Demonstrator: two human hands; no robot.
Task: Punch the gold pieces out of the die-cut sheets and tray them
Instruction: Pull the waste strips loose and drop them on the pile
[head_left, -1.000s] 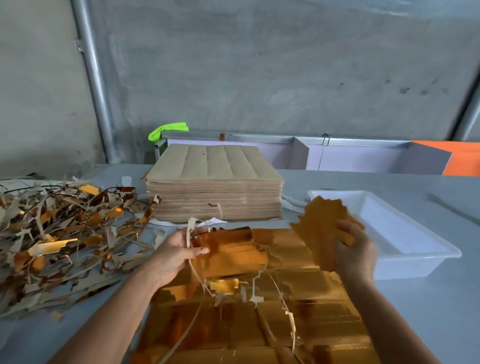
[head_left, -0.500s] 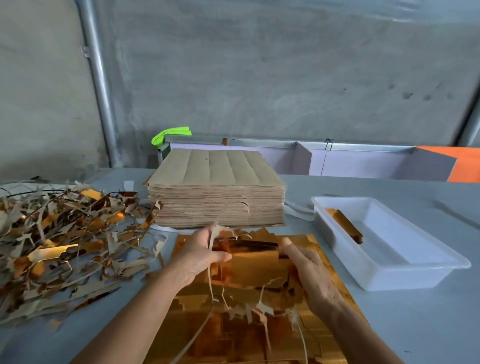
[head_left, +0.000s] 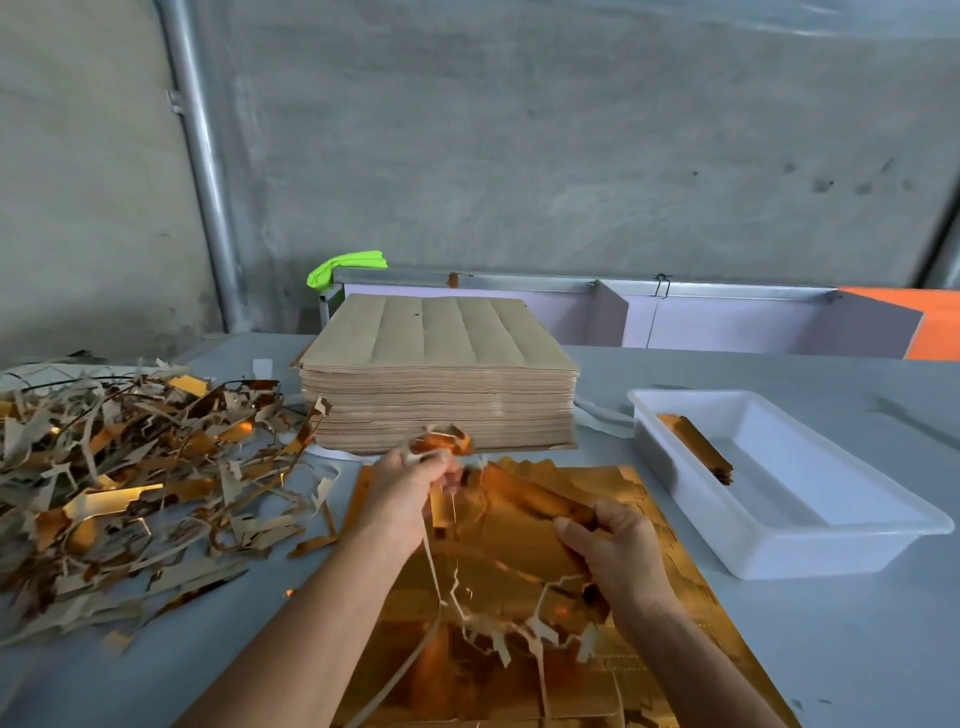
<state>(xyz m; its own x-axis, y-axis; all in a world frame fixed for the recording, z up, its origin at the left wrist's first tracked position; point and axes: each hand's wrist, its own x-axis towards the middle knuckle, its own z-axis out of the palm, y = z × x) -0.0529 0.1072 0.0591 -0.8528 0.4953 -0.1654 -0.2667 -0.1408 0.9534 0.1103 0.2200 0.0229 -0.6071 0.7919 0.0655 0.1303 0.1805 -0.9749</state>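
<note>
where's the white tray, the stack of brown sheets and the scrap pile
white tray (head_left: 906, 525): head view, on its near right rim
stack of brown sheets (head_left: 441, 338): head view, on the top sheet
scrap pile (head_left: 130, 483): head view, on the middle of the heap

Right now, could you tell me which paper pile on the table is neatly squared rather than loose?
The tall brown sheet stack behind the hands; the scrap pile at left is tangled offcuts.

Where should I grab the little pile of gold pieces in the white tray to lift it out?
Grab the gold pieces across the narrow sides of the pile, near its middle, coming straight down from above. The pile is long and thin and lies flat beside one wall of the white tray. That wall probably blocks a sideways reach, while the top is open, so your fingers can likely pinch it from there.
</note>
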